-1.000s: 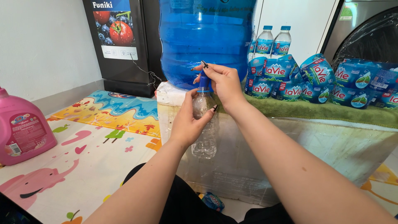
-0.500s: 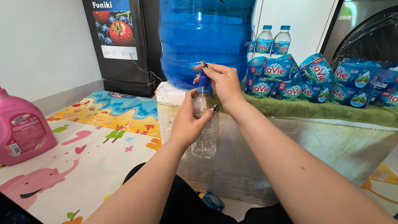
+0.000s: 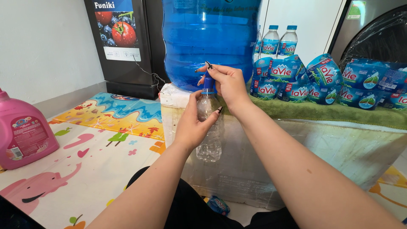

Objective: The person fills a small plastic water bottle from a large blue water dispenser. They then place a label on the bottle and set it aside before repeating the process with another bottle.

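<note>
**A Small Bottle Under the Big Blue Jug**

The small clear bottle [image 3: 209, 123] stands upright, right under the tap [image 3: 208, 80] of the big blue jug [image 3: 210, 40]. The left hand [image 3: 193, 125] is wrapped around the bottle's middle and holds it tight. The right hand [image 3: 227, 82] is closed on the blue tap, pinching it with the fingers. The jug sits on a white box [image 3: 296, 157] with a green cloth [image 3: 330, 112] on top. Packs of little water bottles [image 3: 296, 82] lie on the cloth. A pink soap jug [image 3: 23, 131] stands far off on the colourful floor mat [image 3: 97, 140].
</note>
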